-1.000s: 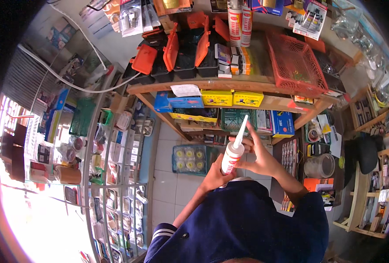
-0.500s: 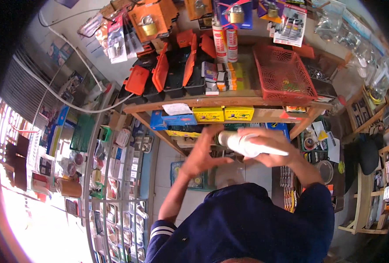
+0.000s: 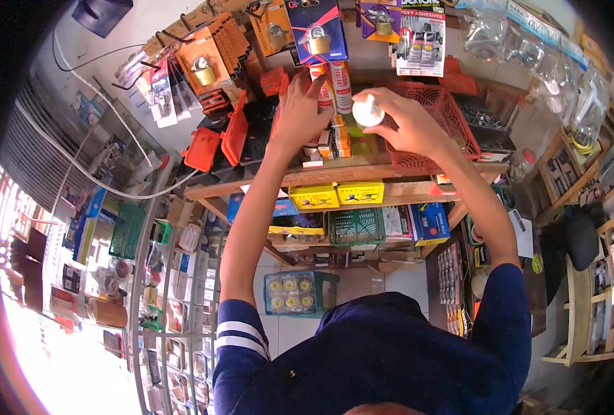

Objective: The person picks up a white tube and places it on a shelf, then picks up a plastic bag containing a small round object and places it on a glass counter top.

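Observation:
My right hand (image 3: 414,124) grips a white sealant tube (image 3: 368,111) over the top shelf, fingers wrapped round its side. The tube stands roughly upright, its pale nozzle end facing up at me. My left hand (image 3: 299,114) reaches over the same shelf with its fingers stretched out and apart. Its fingertips are at the left one of two red-and-white sealant tubes (image 3: 341,86) standing at the back; whether they touch it I cannot tell. Small boxes (image 3: 335,140) are stacked just in front of these tubes.
A red plastic basket (image 3: 470,131) stands right of my right hand. Black cases with orange lids (image 3: 234,131) sit to the left. Carded padlocks (image 3: 317,43) hang above. Yellow boxes (image 3: 314,196) and a green basket (image 3: 357,227) fill the shelf below.
Both hands have moved forward and up from in front of my chest to the top shelf. The white sealant tube went along in my right hand and turned from lying sideways to roughly upright.

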Demonstrator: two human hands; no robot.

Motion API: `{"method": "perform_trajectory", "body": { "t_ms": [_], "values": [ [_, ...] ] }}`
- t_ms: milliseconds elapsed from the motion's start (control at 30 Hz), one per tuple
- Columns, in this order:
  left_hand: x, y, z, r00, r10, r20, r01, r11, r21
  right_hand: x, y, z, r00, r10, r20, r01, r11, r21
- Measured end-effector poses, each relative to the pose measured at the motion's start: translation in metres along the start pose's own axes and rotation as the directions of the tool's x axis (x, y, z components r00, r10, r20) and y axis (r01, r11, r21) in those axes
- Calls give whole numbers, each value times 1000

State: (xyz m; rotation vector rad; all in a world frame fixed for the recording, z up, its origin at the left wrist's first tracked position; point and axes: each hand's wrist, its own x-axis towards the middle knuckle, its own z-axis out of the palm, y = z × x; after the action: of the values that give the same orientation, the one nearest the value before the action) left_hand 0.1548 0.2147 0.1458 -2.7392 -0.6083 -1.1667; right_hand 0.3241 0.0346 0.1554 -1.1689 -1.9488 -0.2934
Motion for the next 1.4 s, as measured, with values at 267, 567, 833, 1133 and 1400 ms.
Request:
{"method": "perform_trajectory", "body": {
  "t_ms": [267, 567, 833, 1133, 1400],
  "values": [
    [48, -50, 44, 996, -75, 53, 63, 979, 194, 45, 69, 30, 988, 141, 67, -139, 990, -35],
    [54, -37, 48, 982, -126, 142, 82, 955, 284, 70, 140, 51, 974, 215, -65, -213, 976, 40],
    [57, -42, 45, 972, -156, 175, 90, 937, 338, 98, 176, 76, 964, 109, -244, -120, 992, -31],
    [58, -35, 43, 954, -184, 237, 78, 914, 397, 109, 203, 84, 937, 257, -237, -274, 961, -40],
    [50, -47, 48, 960, -178, 215, 75, 906, 417, 116, 172, 96, 919, 235, -316, -246, 969, 4]
  ]
}}
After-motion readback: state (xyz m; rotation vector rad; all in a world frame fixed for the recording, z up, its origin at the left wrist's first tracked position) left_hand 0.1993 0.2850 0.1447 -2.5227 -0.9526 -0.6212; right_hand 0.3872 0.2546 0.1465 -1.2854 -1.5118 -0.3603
